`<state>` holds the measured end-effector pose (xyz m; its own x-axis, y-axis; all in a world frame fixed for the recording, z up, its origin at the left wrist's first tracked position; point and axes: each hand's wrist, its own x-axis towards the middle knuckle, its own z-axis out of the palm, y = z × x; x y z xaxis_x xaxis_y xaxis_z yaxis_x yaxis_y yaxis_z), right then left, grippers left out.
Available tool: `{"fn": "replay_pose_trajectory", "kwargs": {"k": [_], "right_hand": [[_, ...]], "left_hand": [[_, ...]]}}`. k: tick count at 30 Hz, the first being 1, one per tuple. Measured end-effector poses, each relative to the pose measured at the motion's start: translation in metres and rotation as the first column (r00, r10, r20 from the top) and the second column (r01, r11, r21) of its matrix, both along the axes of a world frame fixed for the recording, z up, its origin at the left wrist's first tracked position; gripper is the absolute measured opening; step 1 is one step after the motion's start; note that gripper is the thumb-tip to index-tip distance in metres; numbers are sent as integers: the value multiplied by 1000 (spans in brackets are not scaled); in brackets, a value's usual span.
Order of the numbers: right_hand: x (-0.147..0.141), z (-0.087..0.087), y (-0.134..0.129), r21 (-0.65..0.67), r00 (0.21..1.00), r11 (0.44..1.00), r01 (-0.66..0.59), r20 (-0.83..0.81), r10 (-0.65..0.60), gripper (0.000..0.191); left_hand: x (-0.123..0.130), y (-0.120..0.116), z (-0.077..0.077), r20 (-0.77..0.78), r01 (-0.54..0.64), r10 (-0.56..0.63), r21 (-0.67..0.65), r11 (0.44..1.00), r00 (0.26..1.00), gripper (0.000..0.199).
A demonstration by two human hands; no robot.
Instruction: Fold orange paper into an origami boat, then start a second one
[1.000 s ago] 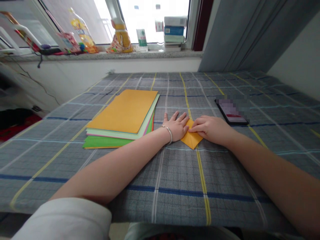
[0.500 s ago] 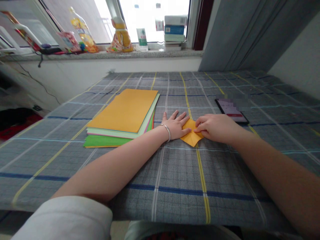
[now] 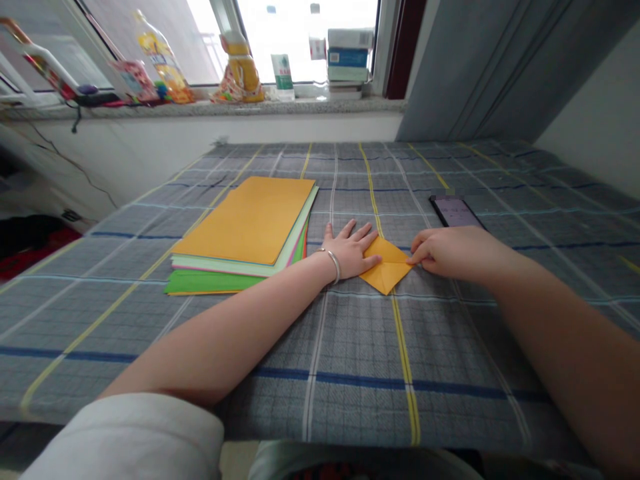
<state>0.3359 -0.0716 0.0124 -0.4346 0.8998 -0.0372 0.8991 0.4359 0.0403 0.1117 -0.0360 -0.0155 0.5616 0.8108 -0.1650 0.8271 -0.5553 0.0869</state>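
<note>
A small folded piece of orange paper lies on the grey checked tablecloth, roughly a diamond with visible creases. My left hand rests flat with its fingers spread, and its thumb side touches the paper's left edge. My right hand lies to the right, its curled fingertips pinching the paper's right corner. A thin silver bangle circles my left wrist. Left of that hand lies a stack of coloured paper sheets, orange on top, with pale green, pink and green beneath.
A smartphone lies on the cloth beyond my right hand. Along the back, a window sill holds bottles and a pile of boxes. A grey curtain hangs at the back right.
My right hand has slid right, uncovering most of the orange paper, whose right corner now reaches further out. My left hand has stayed nearly still.
</note>
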Motion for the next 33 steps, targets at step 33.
{"fn": "replay_pose_trajectory", "kwargs": {"k": [33], "right_hand": [[-24, -35, 21, -175, 873, 975, 134, -445, -200, 22]], "left_hand": [[-12, 4, 12, -95, 3, -8, -46, 999, 995, 66]]}}
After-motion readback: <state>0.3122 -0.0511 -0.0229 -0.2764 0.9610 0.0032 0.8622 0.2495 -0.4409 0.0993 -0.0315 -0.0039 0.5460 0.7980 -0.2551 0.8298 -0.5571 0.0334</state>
